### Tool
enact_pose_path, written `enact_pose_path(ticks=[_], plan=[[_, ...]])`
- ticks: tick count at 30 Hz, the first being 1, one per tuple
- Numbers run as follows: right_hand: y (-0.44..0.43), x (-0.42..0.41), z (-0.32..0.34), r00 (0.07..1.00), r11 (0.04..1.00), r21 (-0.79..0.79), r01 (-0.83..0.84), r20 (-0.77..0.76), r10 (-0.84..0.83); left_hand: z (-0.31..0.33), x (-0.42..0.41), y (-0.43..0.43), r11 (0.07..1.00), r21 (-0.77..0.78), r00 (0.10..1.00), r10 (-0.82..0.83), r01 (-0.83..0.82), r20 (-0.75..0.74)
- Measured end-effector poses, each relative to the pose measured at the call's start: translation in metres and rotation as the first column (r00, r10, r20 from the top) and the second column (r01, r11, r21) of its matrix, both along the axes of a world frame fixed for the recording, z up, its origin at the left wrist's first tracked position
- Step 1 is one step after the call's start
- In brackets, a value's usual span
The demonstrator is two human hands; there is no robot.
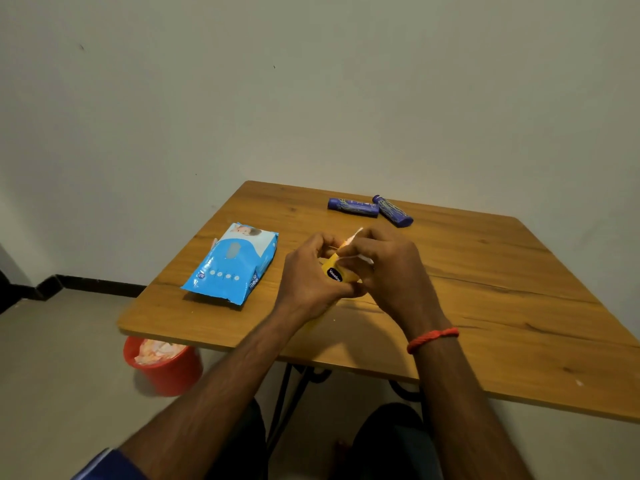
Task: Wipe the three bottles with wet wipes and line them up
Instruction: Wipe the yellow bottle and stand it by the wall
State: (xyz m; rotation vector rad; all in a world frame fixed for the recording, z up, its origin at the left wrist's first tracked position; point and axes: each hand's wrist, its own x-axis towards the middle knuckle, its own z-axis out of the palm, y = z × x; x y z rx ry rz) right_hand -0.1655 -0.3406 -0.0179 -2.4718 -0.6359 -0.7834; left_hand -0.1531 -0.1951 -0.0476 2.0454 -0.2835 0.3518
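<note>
Yellow bottle (334, 271) with a dark oval label, held above the middle of the wooden table (485, 289), between both hands. Left hand (308, 271) wrapped around its lower part, fingers closed on it. Right hand (384, 265) curled over its top end, pinching a white wet wipe (353, 237) against the bottle; only scraps of the wipe showing between the fingers. Red thread band (433, 338) around the right wrist.

Two dark blue bottles (370, 209) lying on their sides near the far edge of the table, ends touching, forming a shallow V, well apart from the hands. Blue pack of wipes (230, 268) flat on the table, to the left of the hands. Red bucket (166, 367) on the floor beside the near left table corner, with crumpled white wipes inside.
</note>
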Motion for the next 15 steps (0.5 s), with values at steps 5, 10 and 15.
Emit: enact_pose_path(ticks=[5,10,15], plan=[[-0.017,-0.005,-0.020,0.998,0.993,0.118,-0.009,-0.064,0.017,-0.007,-0.001,0.003,0.998,0.050,0.994,0.038,-0.033,-0.102],[0.003,0.007,-0.006,0.998,0.992,0.110,0.069,-0.015,-0.068,-0.007,-0.008,-0.012,0.994,0.099,0.996,0.051,-0.043,-0.078],[-0.001,0.008,0.000,0.997,0.995,0.094,0.043,-0.063,-0.037,-0.004,-0.006,-0.009,0.995,0.060,0.992,0.088,-0.083,-0.085]])
